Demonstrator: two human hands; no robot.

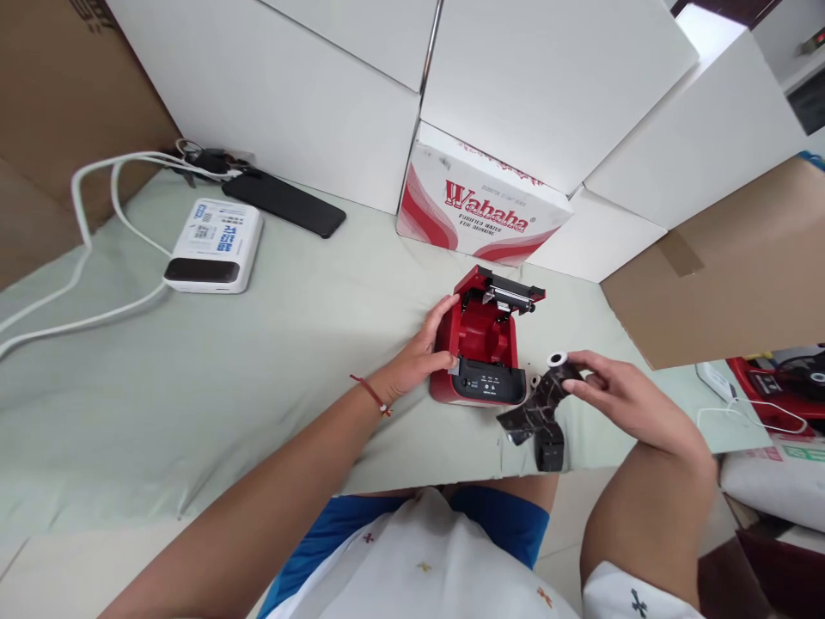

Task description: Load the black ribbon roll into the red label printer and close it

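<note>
One white power bank (210,245) and one black phone (290,205) lie leftmost. My left hand (418,354) clasps the left side of one open red machine (480,340) on the table (309,318); just right of it, one dark roll (562,370) is pinched in my right hand (609,391).

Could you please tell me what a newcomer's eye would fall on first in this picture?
Probably the bright red machine, open on the pale green surface just right of the picture's centre, with the left hand gripping its left side. Next, to its right, comes the dark roll with a white core, in the right hand. Behind the machine, the red-and-white Wahaha box also stands out.
</note>
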